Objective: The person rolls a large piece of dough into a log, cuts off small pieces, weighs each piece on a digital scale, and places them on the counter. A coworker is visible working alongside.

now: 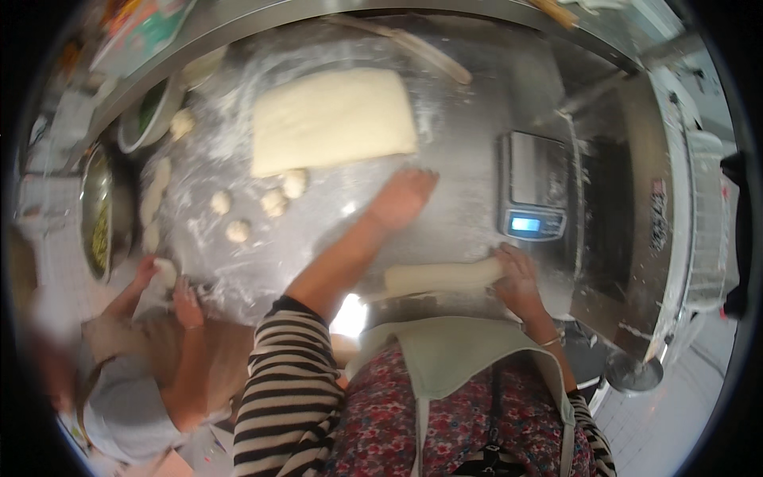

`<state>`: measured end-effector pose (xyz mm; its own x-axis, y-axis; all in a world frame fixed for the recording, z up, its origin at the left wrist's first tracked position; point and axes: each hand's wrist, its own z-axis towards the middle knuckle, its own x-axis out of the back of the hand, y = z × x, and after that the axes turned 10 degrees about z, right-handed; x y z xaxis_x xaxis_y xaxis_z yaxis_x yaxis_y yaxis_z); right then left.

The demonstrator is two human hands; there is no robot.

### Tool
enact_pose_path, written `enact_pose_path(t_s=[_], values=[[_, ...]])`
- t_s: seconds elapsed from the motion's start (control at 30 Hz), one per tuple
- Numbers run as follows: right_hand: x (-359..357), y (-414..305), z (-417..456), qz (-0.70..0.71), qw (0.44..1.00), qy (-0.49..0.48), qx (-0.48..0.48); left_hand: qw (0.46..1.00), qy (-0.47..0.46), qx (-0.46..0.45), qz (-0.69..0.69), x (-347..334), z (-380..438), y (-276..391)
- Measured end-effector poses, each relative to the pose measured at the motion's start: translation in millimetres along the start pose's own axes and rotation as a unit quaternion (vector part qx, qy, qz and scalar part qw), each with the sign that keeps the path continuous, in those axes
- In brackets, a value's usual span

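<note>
My right hand (517, 283) is closed around the right end of a pale dough roll (441, 278), which lies along the near edge of the steel worktable (465, 203). Beyond the roll's other end, my left hand (406, 195) is blurred over the steel, its fingers curled and pointing right. Whether anything is inside it cannot be seen. A thick rectangular dough slab (334, 122) rests on the floured surface just past that hand. Several small dough pieces (238, 231) are scattered by the slab's near left corner.
A digital scale (538, 173) with a lit display stands at right. A wooden rolling pin (432, 56) lies at the back. On the left are a metal bowl (122, 217) of chopped green food and a second bowl (168, 113). A co-worker's hands (188, 303) handle dough (165, 272) nearby.
</note>
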<state>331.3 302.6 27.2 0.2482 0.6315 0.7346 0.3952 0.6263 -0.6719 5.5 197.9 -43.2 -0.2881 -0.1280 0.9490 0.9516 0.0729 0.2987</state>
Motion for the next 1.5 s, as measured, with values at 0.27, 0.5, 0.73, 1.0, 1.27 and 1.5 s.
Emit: enact_pose_path(t_s=[0.27,0.5,0.73,1.0,1.27,1.5], values=[[-21,47,-14,0.017,0.996,0.067,-0.052,0.949,0.054,0.303,-0.068,36,-217,-16],[-11,30,-4,0.433,0.872,0.013,-0.229,0.863,0.185,0.426,0.201,39,-268,-44],[-22,17,0,0.381,0.898,-0.016,-0.221,0.978,0.012,0.166,-0.124,24,-112,113],[-28,13,-10,0.312,0.911,0.051,-0.265,0.990,-0.061,0.022,-0.124,-42,-19,200],[-19,13,-4,0.278,0.939,0.098,-0.175,0.988,-0.133,0.060,-0.053,-43,10,194],[-9,12,12,0.282,0.940,0.101,-0.161,0.986,-0.093,0.103,-0.093,-25,22,192]])
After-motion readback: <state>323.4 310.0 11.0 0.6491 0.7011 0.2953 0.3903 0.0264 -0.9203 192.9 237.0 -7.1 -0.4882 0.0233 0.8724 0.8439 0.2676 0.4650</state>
